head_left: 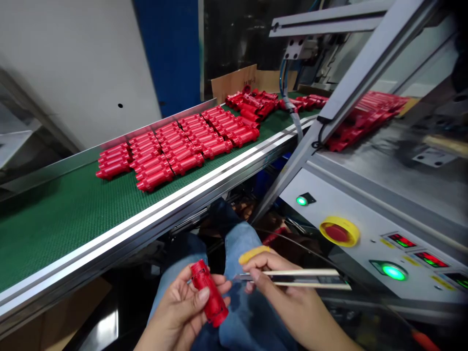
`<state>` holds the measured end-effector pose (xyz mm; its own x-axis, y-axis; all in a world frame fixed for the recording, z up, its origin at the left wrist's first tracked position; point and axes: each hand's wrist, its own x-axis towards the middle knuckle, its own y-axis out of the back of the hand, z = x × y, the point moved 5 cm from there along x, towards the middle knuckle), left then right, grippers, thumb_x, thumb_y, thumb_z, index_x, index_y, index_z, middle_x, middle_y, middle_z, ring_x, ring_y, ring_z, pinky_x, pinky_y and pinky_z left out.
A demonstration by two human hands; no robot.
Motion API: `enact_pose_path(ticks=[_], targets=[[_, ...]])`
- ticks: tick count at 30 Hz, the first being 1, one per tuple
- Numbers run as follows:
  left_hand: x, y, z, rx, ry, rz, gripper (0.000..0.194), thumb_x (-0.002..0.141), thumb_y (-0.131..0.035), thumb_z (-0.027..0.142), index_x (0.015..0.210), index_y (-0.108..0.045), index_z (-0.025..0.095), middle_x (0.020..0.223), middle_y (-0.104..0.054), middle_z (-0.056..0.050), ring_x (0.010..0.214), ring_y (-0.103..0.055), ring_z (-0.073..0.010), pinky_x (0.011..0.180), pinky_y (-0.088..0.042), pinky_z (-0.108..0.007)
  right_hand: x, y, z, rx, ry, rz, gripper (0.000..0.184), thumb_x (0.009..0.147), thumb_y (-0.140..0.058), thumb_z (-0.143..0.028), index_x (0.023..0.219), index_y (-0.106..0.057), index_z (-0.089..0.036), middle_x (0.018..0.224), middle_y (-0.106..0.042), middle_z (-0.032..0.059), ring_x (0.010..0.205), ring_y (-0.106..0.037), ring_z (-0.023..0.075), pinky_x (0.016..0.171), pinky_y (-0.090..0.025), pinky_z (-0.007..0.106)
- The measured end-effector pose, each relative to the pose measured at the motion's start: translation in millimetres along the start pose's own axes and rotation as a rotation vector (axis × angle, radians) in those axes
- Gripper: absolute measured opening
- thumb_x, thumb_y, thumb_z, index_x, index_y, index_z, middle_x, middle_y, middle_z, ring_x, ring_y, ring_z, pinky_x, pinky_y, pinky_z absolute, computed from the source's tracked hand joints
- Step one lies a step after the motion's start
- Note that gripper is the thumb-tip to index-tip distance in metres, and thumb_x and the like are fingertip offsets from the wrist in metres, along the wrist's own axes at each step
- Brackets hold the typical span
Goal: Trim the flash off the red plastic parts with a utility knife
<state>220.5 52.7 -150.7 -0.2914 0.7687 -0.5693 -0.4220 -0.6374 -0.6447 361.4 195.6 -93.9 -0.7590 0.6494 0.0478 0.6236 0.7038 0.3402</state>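
Observation:
My left hand (186,307) is closed round a red plastic cylinder (209,292) with ribbed ends, held tilted above my lap. In my right hand (278,287) is a utility knife (310,279) with a pale handle, its blade pointing left toward the red cylinder. A small gap shows between the blade tip and the cylinder. Something yellow covers one fingertip of the right hand. Many like red cylinders (183,141) lie in neat rows on the green conveyor belt (73,209) ahead of me.
A looser heap of red parts (254,102) lies farther along the belt by a cardboard piece (234,83). At right stands a machine with a slanted metal frame post (351,92), a red stop button (338,232) and a lit green button (393,271). More red parts (365,117) lie on its top.

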Motion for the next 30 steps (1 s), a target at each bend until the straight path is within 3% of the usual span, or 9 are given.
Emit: enact_pose_path(ticks=[2,6,10,12,17,21,25,30], targets=[[0,2.4,0,0.009,-0.023,0.040,0.054,0.060,-0.098,0.017,0.105,-0.069,0.015,0.098,-0.081,-0.016,0.108,-0.075,-0.0436,0.098,-0.057,-0.056,-3,-1,-11,-0.099,0.139,0.047,0.016,0.098,-0.064,-0.027,0.104,-0.077,-0.021,0.096,-0.076,0.0050,0.092,-0.075,0.0133,0.081,-0.063,0.019],[3,9.1,-3,0.030,-0.070,0.074,0.060,0.051,-0.103,0.024,0.101,-0.070,0.018,0.083,-0.076,-0.006,0.096,-0.078,-0.0353,0.087,-0.061,-0.043,-10,-15,-21,-0.091,0.335,0.094,0.026,0.092,-0.068,-0.013,0.114,-0.076,-0.026,0.102,-0.079,0.0022,0.092,-0.077,0.0120,0.086,-0.064,0.016],[9,11.0,-6,0.075,-0.148,0.023,0.060,0.050,-0.104,0.035,0.098,-0.073,0.015,0.076,-0.074,-0.005,0.069,-0.072,-0.0180,0.066,-0.057,-0.026,-15,-29,-17,-0.123,0.367,0.131,0.031,0.089,-0.072,-0.011,0.116,-0.076,-0.025,0.111,-0.076,0.0031,0.098,-0.076,0.0131,0.088,-0.065,0.016],[12,9.8,-7,0.101,-0.170,-0.003,0.060,0.051,-0.103,0.038,0.098,-0.073,0.015,0.072,-0.072,-0.003,0.059,-0.065,-0.0139,0.055,-0.051,-0.023,-15,-34,-16,-0.143,0.386,0.117,0.031,0.090,-0.069,-0.009,0.117,-0.075,-0.023,0.113,-0.075,0.0043,0.100,-0.075,0.0132,0.088,-0.064,0.018],[10,6.5,-7,0.125,-0.182,0.006,0.062,0.057,-0.100,0.040,0.108,-0.072,0.017,0.080,-0.073,-0.005,0.057,-0.065,-0.0150,0.052,-0.055,-0.026,-17,-38,-18,-0.118,0.434,0.075,0.034,0.091,-0.064,-0.004,0.120,-0.070,-0.021,0.112,-0.075,0.0048,0.097,-0.072,0.0137,0.092,-0.063,0.026],[6,5.1,-5,0.114,-0.157,0.001,0.051,0.071,-0.093,0.041,0.112,-0.073,0.018,0.095,-0.076,-0.009,0.066,-0.071,-0.0181,0.059,-0.058,-0.029,-17,-32,-16,-0.142,0.433,0.159,0.032,0.090,-0.067,-0.005,0.117,-0.070,-0.022,0.106,-0.077,0.0025,0.094,-0.074,0.0119,0.088,-0.062,0.021],[2,4.6,1,0.157,-0.214,-0.005,0.052,0.070,-0.094,0.036,0.112,-0.071,0.018,0.094,-0.077,-0.010,0.068,-0.071,-0.0195,0.061,-0.058,-0.029,-17,-22,-10,-0.173,0.382,0.236,0.026,0.091,-0.067,-0.009,0.112,-0.073,-0.023,0.105,-0.077,0.0016,0.094,-0.076,0.0109,0.086,-0.062,0.017],[1,6.4,5,0.200,-0.264,0.065,0.056,0.063,-0.097,0.036,0.108,-0.069,0.017,0.088,-0.078,-0.010,0.068,-0.070,-0.0212,0.063,-0.058,-0.031,-21,-16,-5,-0.180,0.341,0.224,0.025,0.091,-0.069,-0.013,0.112,-0.075,-0.026,0.106,-0.078,0.0011,0.095,-0.077,0.0126,0.089,-0.063,0.017]])
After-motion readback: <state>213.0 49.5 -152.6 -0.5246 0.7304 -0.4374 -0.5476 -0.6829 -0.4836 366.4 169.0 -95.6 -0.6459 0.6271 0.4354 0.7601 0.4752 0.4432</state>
